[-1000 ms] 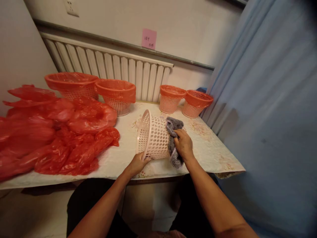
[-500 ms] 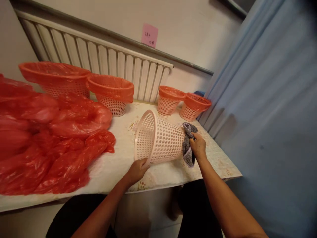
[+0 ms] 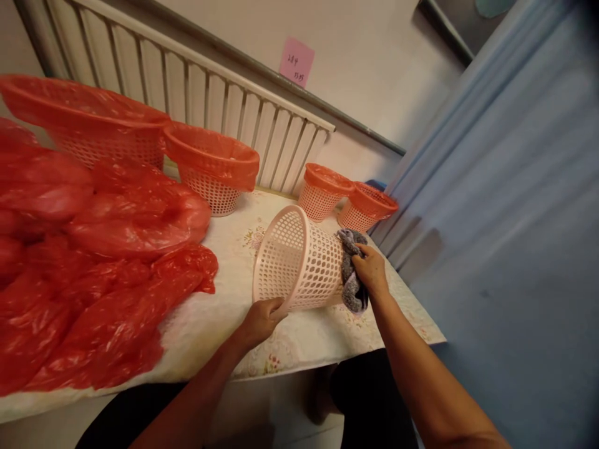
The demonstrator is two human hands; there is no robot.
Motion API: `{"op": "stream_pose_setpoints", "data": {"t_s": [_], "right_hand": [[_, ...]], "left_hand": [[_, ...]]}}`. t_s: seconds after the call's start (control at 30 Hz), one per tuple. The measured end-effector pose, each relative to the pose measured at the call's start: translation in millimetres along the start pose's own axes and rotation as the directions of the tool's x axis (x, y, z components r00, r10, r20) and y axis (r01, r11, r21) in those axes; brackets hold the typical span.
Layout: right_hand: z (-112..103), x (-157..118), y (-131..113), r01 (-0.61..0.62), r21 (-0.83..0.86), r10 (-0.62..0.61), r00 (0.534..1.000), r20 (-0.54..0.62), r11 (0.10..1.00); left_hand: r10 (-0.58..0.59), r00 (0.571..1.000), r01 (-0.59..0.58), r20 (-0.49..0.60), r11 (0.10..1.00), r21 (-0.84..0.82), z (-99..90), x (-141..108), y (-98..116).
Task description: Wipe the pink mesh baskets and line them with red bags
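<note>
A pale pink perforated wastebasket (image 3: 322,265) lies tilted on its side above the table, its open mouth facing left. My left hand (image 3: 262,319) is closed on the near lower part of its rim. At the basket's base, my right hand (image 3: 370,268) grips a dark grey cloth (image 3: 352,274) with a light purple edge and presses it against the bottom. The bottom itself is hidden by the cloth and my fingers.
A heap of red plastic bags (image 3: 103,262) covers the left of the flowered tablecloth (image 3: 234,324). Red-lined baskets (image 3: 210,162) stand along the radiator (image 3: 234,112), two smaller ones (image 3: 322,190) at the back right. A blue curtain (image 3: 491,218) hangs at the right.
The view has tilted and shifted slightly. The basket's mouth has turned a little more toward me, and my right hand with the cloth has moved slightly across its base.
</note>
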State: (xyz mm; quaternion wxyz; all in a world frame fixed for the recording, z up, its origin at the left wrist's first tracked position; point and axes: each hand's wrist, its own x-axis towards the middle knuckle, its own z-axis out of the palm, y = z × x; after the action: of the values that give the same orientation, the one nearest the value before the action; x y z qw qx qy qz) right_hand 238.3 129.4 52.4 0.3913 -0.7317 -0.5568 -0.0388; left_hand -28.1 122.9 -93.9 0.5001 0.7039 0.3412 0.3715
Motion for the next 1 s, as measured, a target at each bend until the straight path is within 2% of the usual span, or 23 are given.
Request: {"op": "stream_pose_setpoints", "data": {"t_s": [0.13,0.2,0.27,0.33,0.43,0.6,0.73,0.8,0.9,1.0], "right_hand": [[4.0,-10.7,-57.7,0.134,0.129,-0.140,0.989,0.042,0.983],[6.0,-24.6,-85.9,0.239,0.186,-0.256,0.964,0.069,0.953],[9.8,-43.8,-108.5,0.345,0.210,-0.361,0.931,0.046,0.915],[15.9,-64.2,-122.1,0.432,0.195,-0.438,0.899,-0.015,0.880],[25.3,-85.9,-123.8,0.480,0.127,-0.478,0.877,-0.050,0.868],[24.3,-87.3,-92.5,0.452,0.075,-0.450,0.892,-0.040,0.889],[12.6,-80.2,-53.8,0.413,0.005,-0.413,0.911,0.012,0.911],[6.9,-78.4,-29.9,0.373,-0.023,-0.373,0.928,-0.004,0.928],[-1.0,-78.1,12.5,0.279,-0.060,-0.284,0.955,-0.082,0.958],[-8.1,-81.2,56.0,0.082,-0.102,-0.100,0.978,-0.184,0.991]], "left_hand": [[-0.015,1.000,0.015,-0.008,1.000,-0.026,-2.6,-0.8,1.7],[-0.022,1.000,0.021,-0.021,0.999,-0.040,-4.0,-1.8,2.7],[-0.008,0.999,0.006,-0.037,0.998,-0.060,-5.8,-3.5,3.8],[0.022,0.999,-0.026,-0.050,0.996,-0.089,-7.8,-5.7,5.0],[0.036,0.997,-0.042,-0.064,0.995,-0.089,-10.6,-8.0,4.5],[0.040,0.997,-0.042,-0.059,0.998,-0.041,-11.2,-5.7,-4.3],[0.040,0.997,-0.042,-0.070,0.998,-0.037,-9.7,-3.8,-7.9],[0.035,0.997,-0.038,-0.066,0.998,-0.043,-9.2,-4.1,-6.5],[0.032,0.997,-0.035,-0.065,0.999,-0.040,-8.2,-5.3,-2.3],[0.024,0.997,-0.026,-0.071,0.999,-0.029,-6.8,-6.8,1.4]]}}
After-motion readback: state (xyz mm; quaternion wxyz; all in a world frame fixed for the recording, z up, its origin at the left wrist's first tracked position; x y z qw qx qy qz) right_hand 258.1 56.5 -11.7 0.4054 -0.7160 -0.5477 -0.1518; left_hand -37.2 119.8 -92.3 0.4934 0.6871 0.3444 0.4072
